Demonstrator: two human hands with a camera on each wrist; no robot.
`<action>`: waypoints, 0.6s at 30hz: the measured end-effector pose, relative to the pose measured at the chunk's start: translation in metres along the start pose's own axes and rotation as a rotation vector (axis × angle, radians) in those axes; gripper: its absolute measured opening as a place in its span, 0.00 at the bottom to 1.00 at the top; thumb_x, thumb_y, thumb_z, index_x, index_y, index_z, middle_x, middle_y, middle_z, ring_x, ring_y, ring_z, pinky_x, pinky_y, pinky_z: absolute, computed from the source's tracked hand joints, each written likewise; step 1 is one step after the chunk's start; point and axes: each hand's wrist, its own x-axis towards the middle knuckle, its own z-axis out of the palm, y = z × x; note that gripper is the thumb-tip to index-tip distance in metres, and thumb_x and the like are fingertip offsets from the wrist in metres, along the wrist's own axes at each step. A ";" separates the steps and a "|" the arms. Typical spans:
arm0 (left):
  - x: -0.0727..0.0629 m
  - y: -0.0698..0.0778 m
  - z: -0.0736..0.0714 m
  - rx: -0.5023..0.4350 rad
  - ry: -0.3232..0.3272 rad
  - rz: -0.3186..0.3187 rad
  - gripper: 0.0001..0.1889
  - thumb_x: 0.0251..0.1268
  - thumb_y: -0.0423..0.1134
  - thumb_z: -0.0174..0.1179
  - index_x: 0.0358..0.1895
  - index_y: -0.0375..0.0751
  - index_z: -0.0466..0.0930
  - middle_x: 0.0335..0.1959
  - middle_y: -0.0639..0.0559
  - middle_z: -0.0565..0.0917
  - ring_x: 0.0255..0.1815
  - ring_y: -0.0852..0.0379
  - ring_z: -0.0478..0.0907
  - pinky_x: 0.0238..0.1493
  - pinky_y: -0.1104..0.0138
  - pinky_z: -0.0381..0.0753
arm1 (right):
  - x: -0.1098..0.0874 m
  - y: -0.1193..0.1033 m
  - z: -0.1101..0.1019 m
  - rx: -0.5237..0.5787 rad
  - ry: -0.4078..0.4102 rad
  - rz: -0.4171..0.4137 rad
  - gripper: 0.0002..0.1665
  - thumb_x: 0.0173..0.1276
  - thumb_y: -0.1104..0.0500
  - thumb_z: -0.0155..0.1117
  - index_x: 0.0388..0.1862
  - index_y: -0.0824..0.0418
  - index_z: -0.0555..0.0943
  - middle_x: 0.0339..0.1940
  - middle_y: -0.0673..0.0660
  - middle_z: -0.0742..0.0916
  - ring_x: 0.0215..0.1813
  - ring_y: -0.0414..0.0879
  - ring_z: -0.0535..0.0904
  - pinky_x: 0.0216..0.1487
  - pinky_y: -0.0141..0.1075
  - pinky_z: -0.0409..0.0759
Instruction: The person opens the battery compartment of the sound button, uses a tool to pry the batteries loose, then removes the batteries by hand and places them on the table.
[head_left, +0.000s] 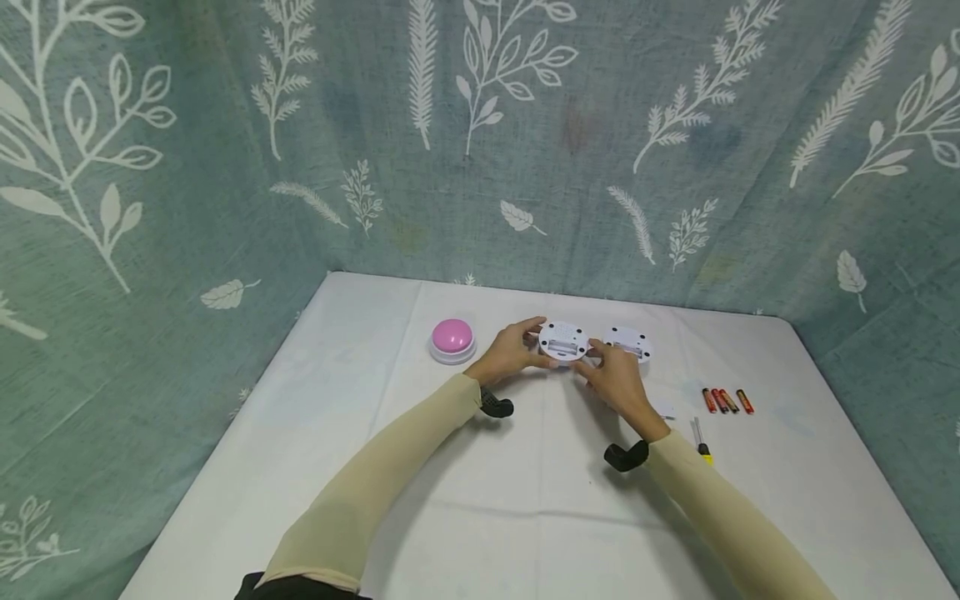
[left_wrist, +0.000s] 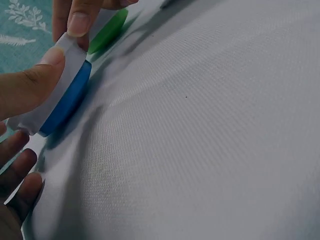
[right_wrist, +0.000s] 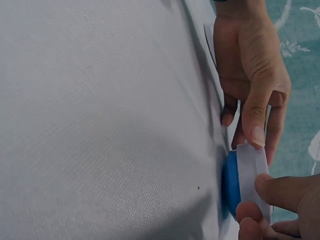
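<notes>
Both hands hold a round blue-domed push button (head_left: 564,340), turned over so its white base faces up. A battery compartment in the base shows, but its contents are too small to tell. My left hand (head_left: 512,348) grips the left rim, its thumb (left_wrist: 35,85) on the white side. At the right rim my right hand (head_left: 617,379) pinches the base, its fingers (right_wrist: 282,192) against the white edge. The blue dome (left_wrist: 67,102) faces down towards the cloth. Just behind my right hand lies a second overturned push button (head_left: 628,340), green-domed (left_wrist: 110,32) in the left wrist view.
A pink push button (head_left: 452,340) stands upright to the left. Several red batteries (head_left: 725,401) lie at the right, with a black-and-yellow screwdriver (head_left: 702,443) nearer. A small white piece (head_left: 664,409) sits partly behind my right wrist. White cloth (head_left: 480,533) covers the table; patterned fabric (head_left: 450,208) hangs behind.
</notes>
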 end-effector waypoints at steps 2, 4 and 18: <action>0.000 -0.001 -0.002 0.001 0.000 -0.006 0.52 0.52 0.47 0.82 0.79 0.42 0.63 0.66 0.46 0.78 0.62 0.50 0.76 0.61 0.57 0.76 | -0.003 -0.001 -0.001 -0.011 0.006 -0.008 0.36 0.71 0.56 0.71 0.70 0.75 0.73 0.51 0.67 0.88 0.21 0.41 0.83 0.29 0.40 0.78; -0.001 -0.002 -0.005 0.004 0.001 -0.006 0.53 0.51 0.48 0.82 0.80 0.41 0.62 0.66 0.47 0.79 0.63 0.50 0.75 0.62 0.57 0.75 | -0.006 -0.002 -0.003 -0.022 0.014 -0.019 0.35 0.71 0.56 0.71 0.69 0.74 0.74 0.50 0.67 0.89 0.21 0.41 0.84 0.32 0.43 0.80; -0.019 0.001 -0.036 0.051 0.008 0.054 0.43 0.56 0.42 0.79 0.74 0.35 0.69 0.61 0.40 0.81 0.59 0.49 0.79 0.59 0.60 0.78 | -0.017 -0.002 -0.006 0.005 0.119 -0.134 0.24 0.67 0.57 0.75 0.58 0.66 0.85 0.39 0.60 0.91 0.31 0.49 0.86 0.35 0.43 0.81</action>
